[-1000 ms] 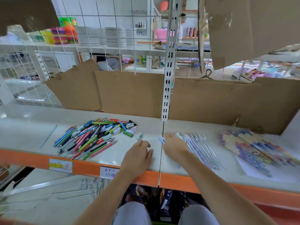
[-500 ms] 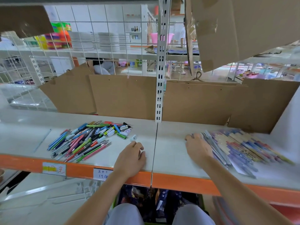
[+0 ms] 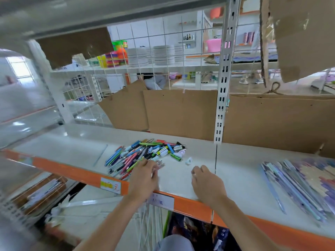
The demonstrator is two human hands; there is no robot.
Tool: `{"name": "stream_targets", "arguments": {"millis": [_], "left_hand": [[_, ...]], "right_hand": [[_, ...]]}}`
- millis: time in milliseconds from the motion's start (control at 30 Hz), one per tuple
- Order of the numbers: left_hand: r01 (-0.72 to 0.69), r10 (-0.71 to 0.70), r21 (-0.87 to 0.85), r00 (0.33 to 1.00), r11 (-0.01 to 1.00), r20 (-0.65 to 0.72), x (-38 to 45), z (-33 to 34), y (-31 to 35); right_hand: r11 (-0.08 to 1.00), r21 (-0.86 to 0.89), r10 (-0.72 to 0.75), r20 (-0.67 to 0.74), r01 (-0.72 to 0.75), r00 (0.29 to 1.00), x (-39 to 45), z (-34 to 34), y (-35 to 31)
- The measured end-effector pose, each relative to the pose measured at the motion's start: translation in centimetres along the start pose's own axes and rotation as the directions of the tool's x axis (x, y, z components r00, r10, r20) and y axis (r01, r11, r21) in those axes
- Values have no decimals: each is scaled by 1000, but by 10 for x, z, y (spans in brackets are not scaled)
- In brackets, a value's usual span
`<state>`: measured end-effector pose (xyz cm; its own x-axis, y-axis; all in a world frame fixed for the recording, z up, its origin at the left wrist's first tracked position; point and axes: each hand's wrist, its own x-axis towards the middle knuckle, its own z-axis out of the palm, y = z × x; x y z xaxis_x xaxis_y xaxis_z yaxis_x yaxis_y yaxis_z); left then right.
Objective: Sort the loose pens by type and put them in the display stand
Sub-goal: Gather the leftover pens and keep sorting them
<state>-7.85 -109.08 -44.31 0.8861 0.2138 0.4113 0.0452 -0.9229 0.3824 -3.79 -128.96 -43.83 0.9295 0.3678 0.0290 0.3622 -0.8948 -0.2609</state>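
The loose pens (image 3: 145, 156) lie heaped mid-shelf, toward the front edge of the shelf (image 3: 235, 171). The left hand (image 3: 145, 178) reaches into the heap's near side; its grip is blurred and cannot be determined. The right hand (image 3: 206, 185) rests loosely curled near the front edge, holding nothing. Sorted pens (image 3: 299, 185) lie at the shelf's right end.

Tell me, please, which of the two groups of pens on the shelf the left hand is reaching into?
The mixed coloured pile left of the upright; the left hand meets its near edge. The pastel group lies far right, untouched.

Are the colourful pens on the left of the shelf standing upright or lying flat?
Lying flat. The colourful pens lie in a loose heap on the white shelf, their barrels crossing each other; none stands upright.
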Motion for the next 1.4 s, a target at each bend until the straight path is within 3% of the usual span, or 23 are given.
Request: {"name": "stream_targets", "arguments": {"millis": [67,167,567,900,1233,1400], "left_hand": [[61,-59,105,998,993,-20,5,-7,-17],[101,-120,195,989,976,88,9,-10,-29],[56,-92,272,988,961,121,18,-8,-14],[109,-142,231,981,967,130,15,-8,-16],[143,-228,398,958,906,175,19,-6,-6],[154,-240,402,955,903,173,25,2,2]], "right_hand": [[1000,-14,-2,-22,2,1000,0,3,4],[1000,2,-5,-41,5,999,0,2,6],[999,46,-20,-32,21,999,-4,-3,5],[999,48,-24,-30,25,999,-8,-8,3],[993,-60,-100,-16,99,995,-13,-15,1],[998,4,-66,-32,67,997,-10,-12,1]]}}
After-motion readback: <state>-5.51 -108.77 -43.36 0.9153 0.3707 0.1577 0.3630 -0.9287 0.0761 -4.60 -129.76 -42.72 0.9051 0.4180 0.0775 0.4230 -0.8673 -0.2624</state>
